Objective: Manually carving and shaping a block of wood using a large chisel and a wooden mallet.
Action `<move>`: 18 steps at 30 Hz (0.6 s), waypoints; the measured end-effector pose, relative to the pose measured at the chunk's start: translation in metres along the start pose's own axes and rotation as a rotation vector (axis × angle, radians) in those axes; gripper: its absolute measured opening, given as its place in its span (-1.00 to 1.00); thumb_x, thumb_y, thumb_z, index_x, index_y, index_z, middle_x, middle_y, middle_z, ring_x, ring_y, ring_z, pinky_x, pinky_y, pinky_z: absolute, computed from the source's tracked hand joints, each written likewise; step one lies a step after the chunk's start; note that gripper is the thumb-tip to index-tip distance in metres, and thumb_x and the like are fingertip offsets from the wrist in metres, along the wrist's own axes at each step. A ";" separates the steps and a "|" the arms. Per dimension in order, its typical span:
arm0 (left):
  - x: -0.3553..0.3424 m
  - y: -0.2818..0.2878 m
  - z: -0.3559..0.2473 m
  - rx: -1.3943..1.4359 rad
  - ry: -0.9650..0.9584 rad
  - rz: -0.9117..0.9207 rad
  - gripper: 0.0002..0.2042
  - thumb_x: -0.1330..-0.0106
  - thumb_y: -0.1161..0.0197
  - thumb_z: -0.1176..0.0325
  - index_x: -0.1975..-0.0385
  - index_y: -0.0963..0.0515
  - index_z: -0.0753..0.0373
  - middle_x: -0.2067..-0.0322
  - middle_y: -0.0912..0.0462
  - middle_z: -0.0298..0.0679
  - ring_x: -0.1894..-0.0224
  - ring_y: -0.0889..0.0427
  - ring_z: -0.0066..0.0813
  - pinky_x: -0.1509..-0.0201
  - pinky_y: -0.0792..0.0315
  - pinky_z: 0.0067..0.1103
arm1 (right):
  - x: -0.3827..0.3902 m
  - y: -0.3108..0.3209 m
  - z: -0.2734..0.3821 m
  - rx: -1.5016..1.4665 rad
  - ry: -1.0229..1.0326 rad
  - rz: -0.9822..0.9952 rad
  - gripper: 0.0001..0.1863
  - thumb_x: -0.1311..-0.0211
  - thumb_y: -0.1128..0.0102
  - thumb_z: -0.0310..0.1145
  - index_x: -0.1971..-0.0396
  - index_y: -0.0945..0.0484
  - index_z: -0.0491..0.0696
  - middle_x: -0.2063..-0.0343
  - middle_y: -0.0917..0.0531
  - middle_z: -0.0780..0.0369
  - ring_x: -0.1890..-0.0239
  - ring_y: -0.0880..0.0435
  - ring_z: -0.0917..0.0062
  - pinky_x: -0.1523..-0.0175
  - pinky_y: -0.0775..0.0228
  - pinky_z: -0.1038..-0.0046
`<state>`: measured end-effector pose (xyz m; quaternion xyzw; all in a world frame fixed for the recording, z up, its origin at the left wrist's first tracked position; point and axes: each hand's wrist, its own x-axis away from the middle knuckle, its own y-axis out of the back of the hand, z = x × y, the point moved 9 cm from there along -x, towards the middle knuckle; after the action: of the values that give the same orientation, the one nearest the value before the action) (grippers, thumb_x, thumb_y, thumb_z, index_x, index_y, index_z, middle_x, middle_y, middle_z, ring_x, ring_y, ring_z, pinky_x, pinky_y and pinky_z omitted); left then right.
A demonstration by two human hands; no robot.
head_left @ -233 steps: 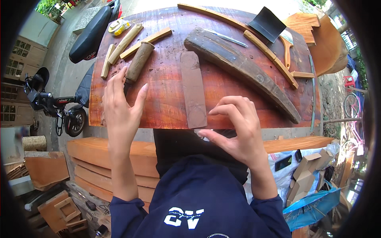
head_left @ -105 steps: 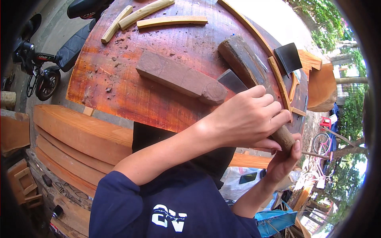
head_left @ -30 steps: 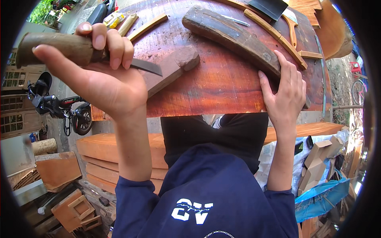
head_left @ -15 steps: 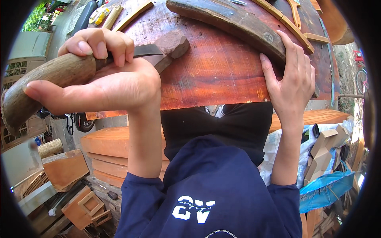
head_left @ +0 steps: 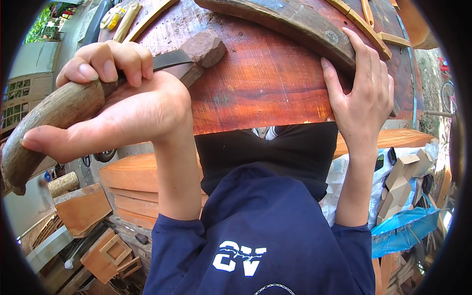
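Observation:
My left hand (head_left: 132,93) is closed round a tool with a thick curved wooden handle (head_left: 54,110) and a dark metal part leading to a blocky reddish-brown end (head_left: 209,49). This end is over the left part of the reddish wooden tabletop (head_left: 265,83); the tool's exact kind is unclear. My left thumb stretches along the handle. At the right, my right hand (head_left: 361,93) grips the near end of a dark, curved wooden beam (head_left: 290,24), thumb on one side and fingers over the other. The beam's far end runs out at the top.
Wooden strips (head_left: 361,27) lie beyond the beam, and a yellow tape measure (head_left: 114,18) is at the far left. Stacked planks (head_left: 130,179) stand below the table's left side. Wood scraps (head_left: 110,255) and a blue umbrella (head_left: 405,233) are lower down.
My left hand and the tool have shifted slightly left and down in the picture. The beam and strips have also shifted a little in view; my right hand keeps its hold.

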<state>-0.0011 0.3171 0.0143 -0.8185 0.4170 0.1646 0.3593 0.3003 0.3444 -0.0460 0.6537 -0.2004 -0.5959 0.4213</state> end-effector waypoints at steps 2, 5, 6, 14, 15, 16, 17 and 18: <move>0.000 -0.002 -0.001 0.004 -0.002 0.031 -0.19 -0.22 0.23 -0.66 0.52 -0.33 0.13 0.63 -0.28 -0.36 0.71 -0.08 -0.55 0.62 0.09 -0.57 | 0.000 0.000 0.000 -0.006 0.011 -0.007 -0.42 -0.21 -0.40 -0.09 -0.24 -0.50 0.20 0.10 -0.64 0.34 0.03 -0.62 0.43 -0.06 -0.41 0.32; 0.002 -0.002 -0.005 -0.041 -0.027 0.009 -0.19 -0.22 0.23 -0.66 0.51 -0.32 0.13 0.62 -0.27 -0.35 0.71 -0.09 -0.55 0.62 0.07 -0.57 | -0.001 0.000 0.001 0.001 0.002 0.005 -0.41 -0.20 -0.41 -0.09 -0.25 -0.50 0.20 0.11 -0.64 0.34 0.04 -0.62 0.43 -0.06 -0.41 0.32; 0.002 -0.001 -0.005 -0.057 -0.040 -0.011 -0.20 -0.22 0.22 -0.66 0.51 -0.32 0.14 0.62 -0.27 -0.35 0.71 -0.10 -0.55 0.62 0.07 -0.57 | 0.000 0.000 0.001 0.003 0.001 0.006 -0.41 -0.20 -0.41 -0.09 -0.25 -0.50 0.20 0.11 -0.64 0.34 0.04 -0.62 0.43 -0.06 -0.41 0.32; 0.002 0.005 -0.006 -0.067 -0.052 -0.056 -0.20 -0.21 0.21 -0.66 0.51 -0.31 0.13 0.61 -0.26 -0.35 0.70 -0.10 -0.54 0.61 0.05 -0.57 | 0.000 0.000 0.000 0.000 0.002 -0.001 -0.41 -0.20 -0.41 -0.09 -0.25 -0.50 0.22 0.12 -0.64 0.35 0.05 -0.62 0.44 -0.05 -0.41 0.32; 0.001 0.006 -0.006 -0.079 -0.052 -0.053 -0.20 -0.21 0.20 -0.67 0.51 -0.31 0.13 0.61 -0.26 -0.35 0.70 -0.10 -0.54 0.61 0.06 -0.56 | -0.001 0.000 0.000 -0.002 0.002 -0.001 -0.41 -0.20 -0.41 -0.09 -0.25 -0.50 0.22 0.12 -0.64 0.35 0.05 -0.62 0.44 -0.05 -0.41 0.32; 0.001 0.006 -0.006 -0.091 -0.052 -0.050 -0.20 -0.20 0.20 -0.67 0.51 -0.31 0.13 0.61 -0.26 -0.35 0.70 -0.10 -0.54 0.61 0.06 -0.56 | 0.000 0.000 0.000 -0.003 0.004 -0.005 -0.41 -0.19 -0.41 -0.09 -0.25 -0.50 0.22 0.12 -0.64 0.35 0.05 -0.62 0.44 -0.05 -0.41 0.32; 0.001 0.006 -0.006 -0.092 -0.052 -0.050 -0.20 -0.20 0.20 -0.67 0.51 -0.31 0.13 0.61 -0.26 -0.35 0.70 -0.10 -0.54 0.61 0.06 -0.56 | 0.000 0.001 0.000 -0.003 0.004 -0.008 -0.41 -0.19 -0.41 -0.09 -0.25 -0.51 0.22 0.12 -0.64 0.35 0.05 -0.62 0.45 -0.05 -0.41 0.33; 0.002 0.006 -0.005 -0.085 -0.050 -0.054 -0.20 -0.19 0.19 -0.67 0.51 -0.31 0.13 0.60 -0.26 -0.35 0.70 -0.10 -0.54 0.61 0.06 -0.56 | 0.000 0.001 0.000 -0.003 0.004 -0.009 -0.41 -0.19 -0.41 -0.09 -0.25 -0.51 0.22 0.12 -0.64 0.35 0.05 -0.62 0.45 -0.05 -0.41 0.33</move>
<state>-0.0047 0.3102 0.0143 -0.8395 0.3785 0.1927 0.3389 0.3002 0.3442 -0.0453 0.6551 -0.1957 -0.5966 0.4203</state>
